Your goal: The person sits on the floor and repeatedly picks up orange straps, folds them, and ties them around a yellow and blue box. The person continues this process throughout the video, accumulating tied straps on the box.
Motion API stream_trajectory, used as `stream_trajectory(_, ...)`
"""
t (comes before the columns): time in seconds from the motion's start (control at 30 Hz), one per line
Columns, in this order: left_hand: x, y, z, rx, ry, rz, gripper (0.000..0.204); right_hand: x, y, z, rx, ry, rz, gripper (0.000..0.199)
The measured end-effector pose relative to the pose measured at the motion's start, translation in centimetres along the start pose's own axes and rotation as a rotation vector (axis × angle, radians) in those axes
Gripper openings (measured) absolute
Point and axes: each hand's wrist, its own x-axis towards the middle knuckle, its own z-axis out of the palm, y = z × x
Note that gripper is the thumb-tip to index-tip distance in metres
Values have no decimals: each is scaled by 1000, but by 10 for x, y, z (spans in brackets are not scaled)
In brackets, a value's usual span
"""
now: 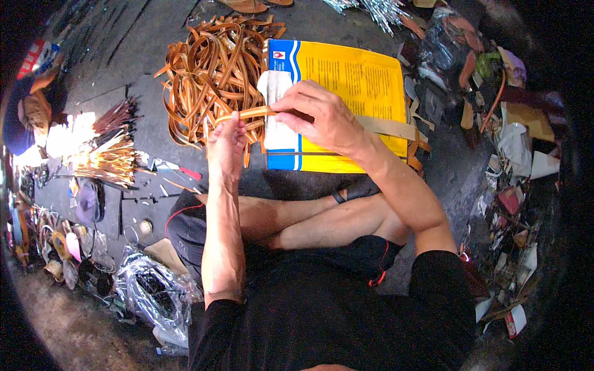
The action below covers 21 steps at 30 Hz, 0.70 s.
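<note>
A flat brown strap [255,113], like leather, stretches between my two hands. My left hand [227,148] pinches it at the left, beside a big tangled heap of similar brown straps [216,68]. My right hand [325,114] has thumb and fingers closed on its right part, above a white cloth or pad [278,86]. That pad lies on the left end of a flat yellow and blue container [365,74] in front of my crossed legs. To the right of my wrist a pale beige strip [390,127] crosses the container; whether it joins the held strap is hidden.
Bundles of thin strips [105,154] lie on the dark floor at the left, near a person [34,114] at the far left edge. Crumpled clear plastic [154,290] sits by my left knee. Scraps and plastic bags [516,148] line the right side.
</note>
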Motion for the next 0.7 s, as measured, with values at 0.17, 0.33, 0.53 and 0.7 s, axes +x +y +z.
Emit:
stream_trajectory(0.17, 22, 3, -30, 149, 24, 9, 17, 2, -2, 0, -1, -5, -7, 11)
stream_trajectory(0.33, 35, 12, -36, -35, -14, -69, 22, 5, -3, 1, -37, -19, -23, 14)
stream_trajectory(0.53, -29, 14, 41, -72, -100, -21, 35, 5, -3, 6, -36, 17, -15, 11)
stream_trajectory(0.7, -19, 2, 32, 141, -113, 17, 15, 5, -2, 5, -17, 0, -27, 12)
